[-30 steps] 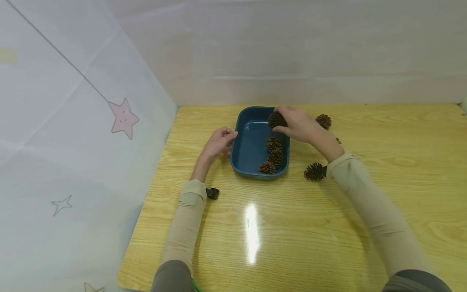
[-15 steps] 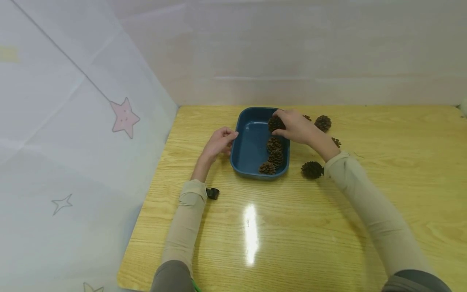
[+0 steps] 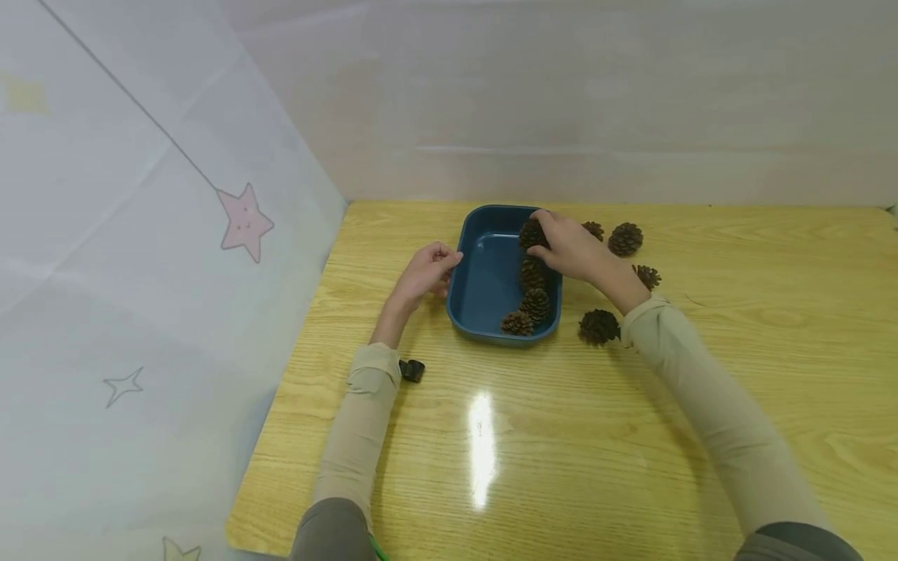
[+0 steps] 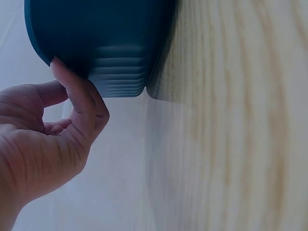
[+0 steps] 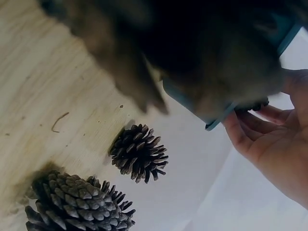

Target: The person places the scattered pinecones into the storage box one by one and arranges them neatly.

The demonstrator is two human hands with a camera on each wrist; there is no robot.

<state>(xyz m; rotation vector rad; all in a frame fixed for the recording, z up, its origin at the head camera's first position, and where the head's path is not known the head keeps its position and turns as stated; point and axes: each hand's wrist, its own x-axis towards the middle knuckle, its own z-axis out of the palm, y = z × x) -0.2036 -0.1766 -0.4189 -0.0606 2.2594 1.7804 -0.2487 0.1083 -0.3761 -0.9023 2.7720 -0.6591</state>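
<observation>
My left hand [image 3: 424,273] pinches the left rim of a dark blue rectangular tub [image 3: 459,318], its fingertips at the edge in the left wrist view. Over the tub's far right corner, my right hand [image 3: 571,248] grips a brown pine cone [image 3: 531,234] between thumb and fingers. Several pine cones [image 3: 535,305] lie in a row along the tub's right side, the farthest close beneath the held one. In the right wrist view the right hand [image 5: 279,130] reaches over the tub's rim, and its cone [image 5: 255,106] is mostly hidden.
Right of the tub, several pine cones [image 3: 625,239] lie on the wooden table [image 3: 547,436]. One cone [image 3: 599,327] sits beside my right sleeve; a large blurred cone [image 5: 192,43] blocks much of the right wrist view. Pale sheeting [image 3: 491,101] rises behind the table.
My right hand has lowered slightly with its pine cone inside the tub's far right corner. The cone beside the right sleeve has turned. My left hand stays at the rim.
</observation>
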